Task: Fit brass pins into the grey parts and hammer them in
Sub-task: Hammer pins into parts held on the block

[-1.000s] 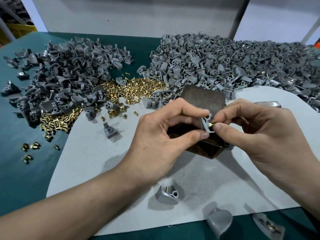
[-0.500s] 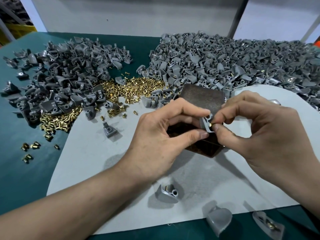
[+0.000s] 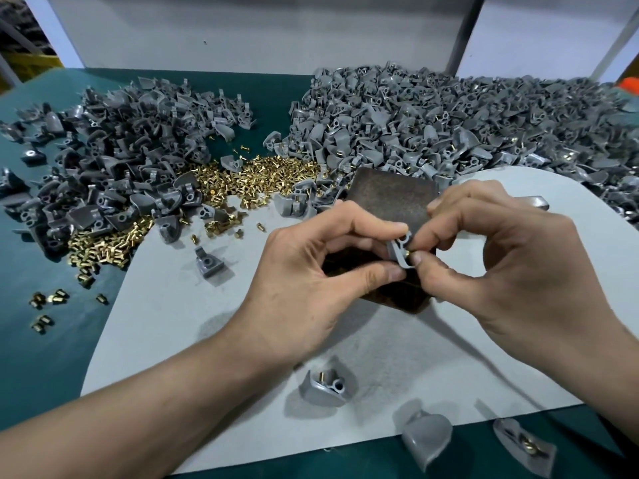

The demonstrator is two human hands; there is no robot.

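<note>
My left hand [image 3: 311, 271] pinches a small grey part [image 3: 398, 248] between thumb and fingers, held above a dark rusty metal block [image 3: 390, 198]. My right hand [image 3: 501, 257] meets it from the right, thumb and forefinger closed on a brass pin [image 3: 408, 253] set against the part's hole. A heap of loose brass pins [image 3: 249, 178] lies behind the hands. Only the tip of a metal tool [image 3: 537, 202] shows behind my right hand.
Two big piles of grey parts fill the back, one at the left [image 3: 114, 150], one at the right [image 3: 449, 126]. Single grey parts lie near the front [image 3: 326, 387], [image 3: 427, 440], [image 3: 209, 262]. A pale grey mat [image 3: 173, 323] covers the green table [image 3: 38, 368].
My right hand has curled its fingers tighter and shifted slightly left against the grey part. The left hand holds the part in nearly the same place.
</note>
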